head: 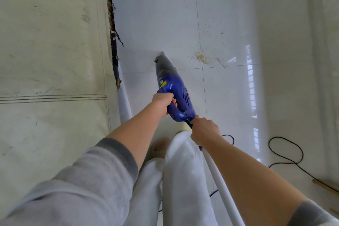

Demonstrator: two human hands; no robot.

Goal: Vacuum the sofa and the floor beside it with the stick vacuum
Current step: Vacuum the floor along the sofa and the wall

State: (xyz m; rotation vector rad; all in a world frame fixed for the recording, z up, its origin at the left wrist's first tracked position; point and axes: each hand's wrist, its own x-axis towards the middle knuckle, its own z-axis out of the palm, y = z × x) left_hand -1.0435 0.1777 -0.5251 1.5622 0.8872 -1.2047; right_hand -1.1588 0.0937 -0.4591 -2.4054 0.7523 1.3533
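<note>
The stick vacuum (174, 90), blue-bodied with a dark translucent nose, hangs tilted over the white tiled floor (238, 24), its nose pointing away from the person and down toward the tiles; whether the tip touches the floor cannot be told. The left hand (162, 103) grips the looped handle on the vacuum's near-left side, fingers curled round it. The right hand (204, 130) is wrapped round the black neck where the vacuum's body meets its white tube (220, 180), which runs back from the vacuum toward the person's right side. The sofa (51, 60), cream-coloured, scuffed and seamed, lies to the left of the vacuum, apart from it, with a torn dark edge (113, 38) along the side that faces the vacuum. A patch of tan crumbs (201, 57) lies on the floor to the right of the vacuum's nose, near a tile joint, with finer specks scattered farther beyond. A black cord (286, 154) loops over the tiles well to the right of the vacuum and behind it. Below the vacuum, close to the person, are legs in pale trousers (183, 170), and both forearms are bare below pushed-up grey sleeves (82, 180).
</note>
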